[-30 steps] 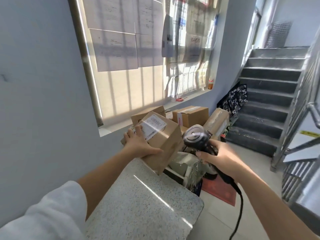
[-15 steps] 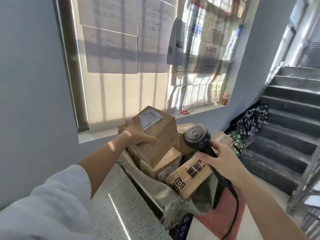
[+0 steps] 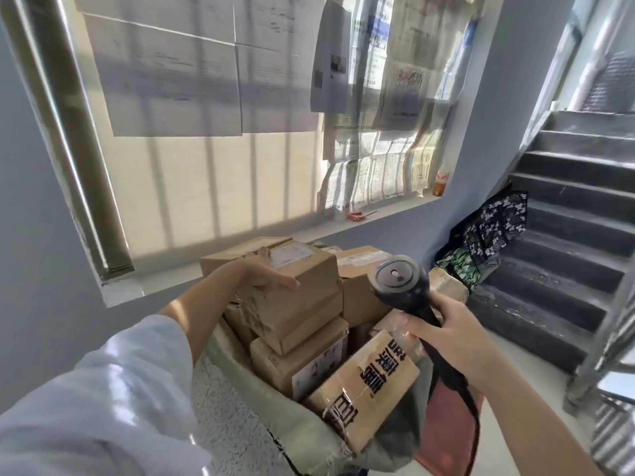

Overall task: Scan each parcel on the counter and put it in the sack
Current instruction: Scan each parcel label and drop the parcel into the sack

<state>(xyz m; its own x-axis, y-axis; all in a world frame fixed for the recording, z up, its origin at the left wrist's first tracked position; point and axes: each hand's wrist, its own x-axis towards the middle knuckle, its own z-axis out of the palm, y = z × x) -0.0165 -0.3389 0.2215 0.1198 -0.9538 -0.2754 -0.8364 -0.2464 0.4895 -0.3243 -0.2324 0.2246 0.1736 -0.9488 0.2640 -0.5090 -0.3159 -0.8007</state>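
The left hand (image 3: 261,274) is on the brown cardboard parcel (image 3: 309,290), the one with a white label on top — thumb laid along its near face, fingers hooked over the far top edge, so the box is pinched between them. That parcel sits tilted at the top of the pile inside the grey-green woven sack (image 3: 275,407), resting on other cardboard boxes. Over on the other side, the right hand (image 3: 446,334) has its fingers wrapped tight round the handle of the black handheld barcode scanner (image 3: 398,280), its head up and just beside the parcel, with a dark cable trailing down under the wrist. A tan taped box with black characters (image 3: 371,383) leans at the sack's mouth — the speckled stone counter (image 3: 233,448) lies just left of the sack.
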